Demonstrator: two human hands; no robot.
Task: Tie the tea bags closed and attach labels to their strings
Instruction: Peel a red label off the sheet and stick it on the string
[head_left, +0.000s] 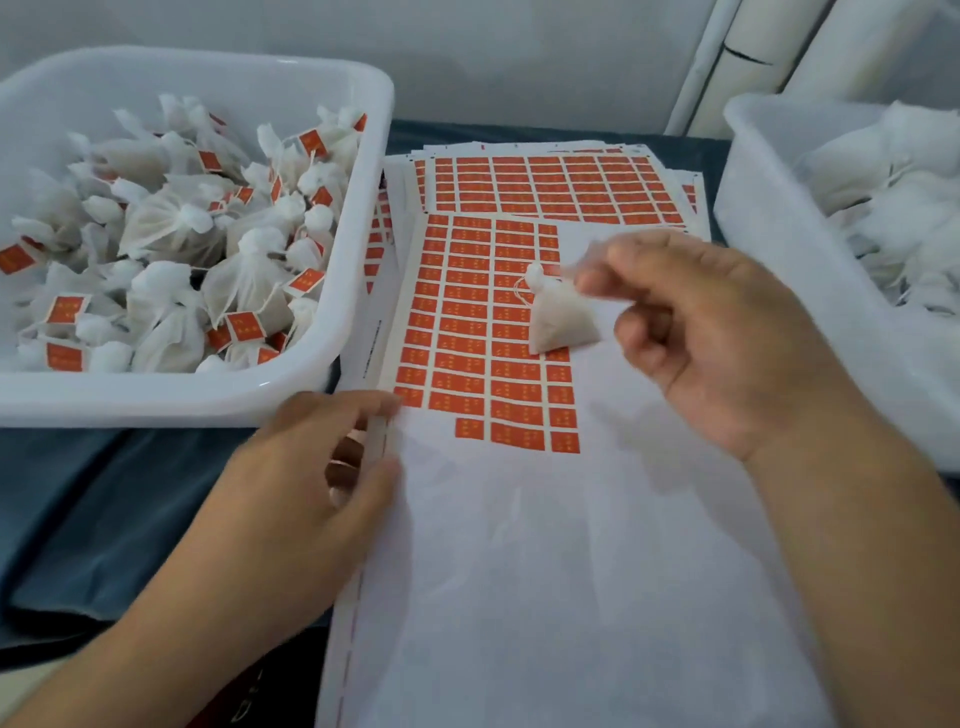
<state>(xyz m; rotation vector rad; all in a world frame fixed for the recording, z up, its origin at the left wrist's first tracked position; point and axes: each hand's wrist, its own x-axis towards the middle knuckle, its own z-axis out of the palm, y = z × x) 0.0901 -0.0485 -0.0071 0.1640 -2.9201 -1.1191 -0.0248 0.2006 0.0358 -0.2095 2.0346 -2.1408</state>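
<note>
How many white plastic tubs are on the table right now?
2. One tub on the left holds tied tea bags with orange labels. The other tub on the right, partly cut off by the frame edge, holds unlabelled white bags. Others may lie outside the view.

Both hands (322, 467) (727, 343) forward, fingers curled.

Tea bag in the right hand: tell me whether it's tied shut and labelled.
Tied, not labelled. The tea bag hangs from the right hand with its neck bunched into a knot and a bare string; no orange label shows on it.
</note>
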